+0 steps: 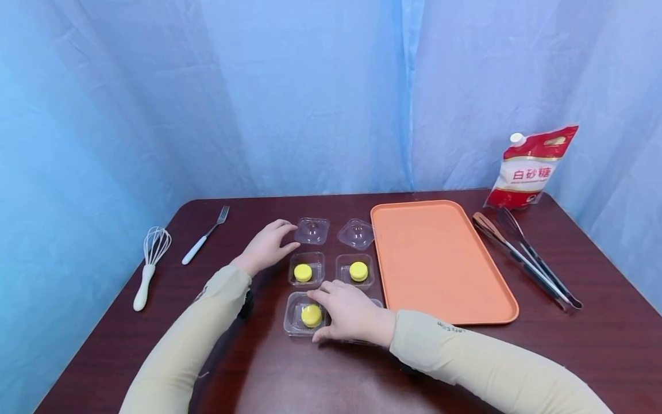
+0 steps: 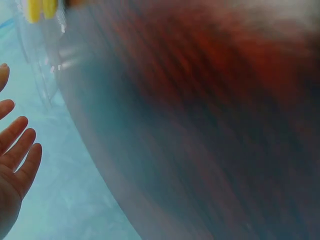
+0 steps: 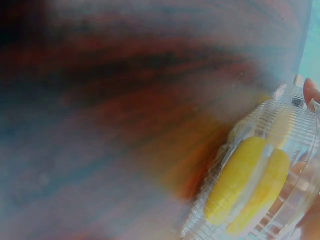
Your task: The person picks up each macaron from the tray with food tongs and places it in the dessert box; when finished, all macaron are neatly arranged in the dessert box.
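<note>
My left hand (image 1: 266, 244) is beside a clear domed lid (image 1: 312, 231), fingers extended and holding nothing; whether they touch the lid cannot be told. Below that lid is an uncovered clear box (image 1: 291, 270) holding a yellow macaron (image 1: 303, 272). My right hand (image 1: 351, 310) reaches over the front row, thumb and forefinger spread at the near and far edges of a clear box (image 1: 291, 322) with a yellow macaron (image 1: 311, 315). Another clear box (image 1: 376, 302) lies mostly hidden under this hand. In the right wrist view a boxed macaron (image 3: 245, 182) appears close up.
A further clear box (image 1: 340, 276) holds a macaron (image 1: 358, 271), with a second lid (image 1: 357, 234) behind. An orange tray (image 1: 439, 264) lies to the right, then tongs (image 1: 527, 259) and a sugar bag (image 1: 528, 172). A whisk (image 1: 150, 267) and fork (image 1: 207, 236) lie left.
</note>
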`<act>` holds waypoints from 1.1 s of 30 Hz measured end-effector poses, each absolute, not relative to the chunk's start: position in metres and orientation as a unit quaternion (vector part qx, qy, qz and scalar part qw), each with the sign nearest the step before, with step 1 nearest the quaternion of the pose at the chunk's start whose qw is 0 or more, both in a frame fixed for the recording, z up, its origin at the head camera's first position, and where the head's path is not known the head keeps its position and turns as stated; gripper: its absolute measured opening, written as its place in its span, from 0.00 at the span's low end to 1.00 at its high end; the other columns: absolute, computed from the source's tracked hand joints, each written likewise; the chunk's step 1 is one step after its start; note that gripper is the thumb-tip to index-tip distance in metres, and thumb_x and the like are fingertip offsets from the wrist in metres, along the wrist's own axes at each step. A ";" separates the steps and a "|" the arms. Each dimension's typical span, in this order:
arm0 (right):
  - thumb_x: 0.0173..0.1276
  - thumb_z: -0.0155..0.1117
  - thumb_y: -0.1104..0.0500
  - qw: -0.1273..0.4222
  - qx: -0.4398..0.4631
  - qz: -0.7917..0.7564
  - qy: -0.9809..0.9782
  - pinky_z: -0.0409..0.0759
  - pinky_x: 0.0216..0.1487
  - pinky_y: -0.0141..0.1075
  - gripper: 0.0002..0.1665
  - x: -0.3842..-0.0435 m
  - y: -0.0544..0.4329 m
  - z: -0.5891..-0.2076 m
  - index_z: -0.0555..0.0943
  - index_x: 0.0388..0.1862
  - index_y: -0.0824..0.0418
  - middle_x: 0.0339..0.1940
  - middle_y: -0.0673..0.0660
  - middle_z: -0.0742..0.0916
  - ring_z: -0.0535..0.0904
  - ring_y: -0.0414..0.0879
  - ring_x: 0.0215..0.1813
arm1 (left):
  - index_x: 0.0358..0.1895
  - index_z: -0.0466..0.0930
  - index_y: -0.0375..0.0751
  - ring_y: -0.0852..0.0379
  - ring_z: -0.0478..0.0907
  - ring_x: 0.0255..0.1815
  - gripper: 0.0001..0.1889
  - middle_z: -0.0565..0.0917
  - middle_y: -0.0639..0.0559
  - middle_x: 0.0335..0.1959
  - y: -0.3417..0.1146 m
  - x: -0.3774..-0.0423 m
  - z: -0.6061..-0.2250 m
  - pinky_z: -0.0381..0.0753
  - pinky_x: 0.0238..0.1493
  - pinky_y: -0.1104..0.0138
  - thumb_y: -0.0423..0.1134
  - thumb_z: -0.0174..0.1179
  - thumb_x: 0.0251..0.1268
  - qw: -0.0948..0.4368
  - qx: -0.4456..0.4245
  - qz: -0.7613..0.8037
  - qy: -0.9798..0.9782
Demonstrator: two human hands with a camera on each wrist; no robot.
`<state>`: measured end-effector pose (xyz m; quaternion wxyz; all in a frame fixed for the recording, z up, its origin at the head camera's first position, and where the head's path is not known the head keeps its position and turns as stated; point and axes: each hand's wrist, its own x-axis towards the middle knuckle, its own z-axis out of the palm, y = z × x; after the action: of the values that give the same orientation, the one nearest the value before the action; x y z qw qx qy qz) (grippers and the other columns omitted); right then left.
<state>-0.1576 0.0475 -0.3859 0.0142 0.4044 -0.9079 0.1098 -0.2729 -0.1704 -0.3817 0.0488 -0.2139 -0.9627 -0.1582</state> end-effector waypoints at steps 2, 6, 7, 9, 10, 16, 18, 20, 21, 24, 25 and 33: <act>0.48 0.73 0.36 0.015 0.406 0.110 -0.907 0.76 0.52 0.37 0.45 -0.157 0.047 -0.385 0.76 0.60 0.59 0.48 0.53 0.82 0.77 0.45 0.46 | 0.59 0.75 0.36 0.45 0.73 0.58 0.24 0.75 0.40 0.56 -0.169 -0.277 -0.382 0.72 0.61 0.53 0.45 0.62 0.63 0.048 -0.216 -0.157 -0.963; 0.48 0.73 0.36 0.013 0.409 0.110 -0.906 0.76 0.52 0.37 0.45 -0.157 0.046 -0.385 0.75 0.61 0.60 0.49 0.53 0.82 0.77 0.46 0.46 | 0.59 0.75 0.35 0.45 0.73 0.58 0.24 0.75 0.40 0.56 -0.165 -0.283 -0.383 0.72 0.61 0.53 0.44 0.62 0.63 0.044 -0.220 -0.149 -0.963; 0.48 0.73 0.36 0.012 0.409 0.110 -0.906 0.76 0.52 0.37 0.45 -0.157 0.046 -0.385 0.75 0.61 0.59 0.49 0.53 0.81 0.77 0.46 0.46 | 0.59 0.75 0.35 0.45 0.73 0.58 0.24 0.75 0.40 0.56 -0.164 -0.284 -0.383 0.72 0.61 0.53 0.45 0.62 0.63 0.042 -0.223 -0.145 -0.963; 0.48 0.72 0.36 0.011 0.409 0.110 -0.906 0.76 0.52 0.37 0.45 -0.157 0.046 -0.385 0.75 0.61 0.59 0.49 0.53 0.81 0.77 0.46 0.47 | 0.59 0.75 0.35 0.45 0.73 0.59 0.24 0.75 0.40 0.56 -0.160 -0.286 -0.384 0.72 0.61 0.53 0.45 0.61 0.64 0.035 -0.230 -0.138 -0.963; 0.48 0.72 0.36 0.011 0.409 0.110 -0.906 0.76 0.52 0.37 0.45 -0.157 0.046 -0.385 0.75 0.61 0.59 0.49 0.53 0.81 0.77 0.45 0.47 | 0.59 0.75 0.36 0.45 0.73 0.59 0.24 0.76 0.40 0.56 -0.159 -0.287 -0.384 0.72 0.61 0.54 0.45 0.61 0.64 0.031 -0.233 -0.133 -0.963; 0.48 0.73 0.36 0.015 0.408 0.110 -0.906 0.77 0.51 0.37 0.45 -0.157 0.047 -0.386 0.76 0.61 0.59 0.48 0.53 0.81 0.77 0.45 0.46 | 0.60 0.75 0.38 0.47 0.72 0.61 0.24 0.76 0.42 0.58 -0.151 -0.293 -0.383 0.71 0.63 0.55 0.46 0.60 0.64 0.018 -0.247 -0.106 -0.963; 0.47 0.73 0.36 0.015 0.407 0.109 -0.907 0.77 0.51 0.37 0.45 -0.158 0.047 -0.386 0.76 0.61 0.59 0.48 0.53 0.81 0.77 0.45 0.47 | 0.60 0.75 0.38 0.47 0.72 0.61 0.24 0.76 0.42 0.59 -0.149 -0.295 -0.383 0.71 0.63 0.55 0.46 0.61 0.64 0.013 -0.250 -0.101 -0.963; 0.47 0.73 0.36 0.014 0.406 0.109 -0.907 0.77 0.52 0.37 0.45 -0.158 0.048 -0.385 0.76 0.61 0.58 0.48 0.53 0.81 0.77 0.45 0.47 | 0.60 0.76 0.39 0.47 0.72 0.62 0.23 0.77 0.42 0.59 -0.148 -0.297 -0.383 0.71 0.63 0.55 0.45 0.61 0.63 0.004 -0.253 -0.096 -0.963; 0.48 0.73 0.36 0.013 0.406 0.108 -0.907 0.76 0.52 0.37 0.45 -0.158 0.048 -0.385 0.76 0.61 0.58 0.48 0.53 0.81 0.77 0.45 0.47 | 0.60 0.76 0.39 0.47 0.72 0.62 0.23 0.77 0.42 0.59 -0.147 -0.298 -0.384 0.70 0.64 0.55 0.45 0.61 0.63 0.000 -0.254 -0.093 -0.963; 0.48 0.73 0.36 0.010 0.404 0.109 -0.908 0.77 0.52 0.37 0.45 -0.158 0.048 -0.385 0.75 0.61 0.58 0.49 0.53 0.81 0.77 0.45 0.47 | 0.60 0.76 0.39 0.47 0.72 0.62 0.23 0.77 0.42 0.59 -0.146 -0.300 -0.386 0.70 0.64 0.55 0.45 0.61 0.63 -0.012 -0.257 -0.087 -0.962; 0.48 0.72 0.35 0.008 0.403 0.110 -0.909 0.77 0.52 0.37 0.45 -0.158 0.048 -0.385 0.75 0.61 0.58 0.49 0.53 0.81 0.77 0.45 0.48 | 0.60 0.76 0.40 0.47 0.72 0.62 0.23 0.77 0.42 0.59 -0.146 -0.301 -0.387 0.70 0.64 0.55 0.45 0.61 0.63 -0.013 -0.259 -0.083 -0.962; 0.49 0.72 0.35 -0.005 0.397 0.107 -0.912 0.77 0.53 0.36 0.46 -0.158 0.048 -0.384 0.75 0.62 0.58 0.50 0.52 0.81 0.77 0.44 0.49 | 0.60 0.75 0.39 0.49 0.76 0.58 0.22 0.80 0.44 0.56 -0.142 -0.301 -0.389 0.74 0.60 0.57 0.41 0.61 0.64 -0.023 -0.272 -0.067 -0.960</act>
<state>-0.1576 0.0477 -0.3839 -0.0047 0.3966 -0.9118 0.1068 -0.3015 -0.1421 -0.3886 -0.0233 -0.2719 -0.9597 -0.0671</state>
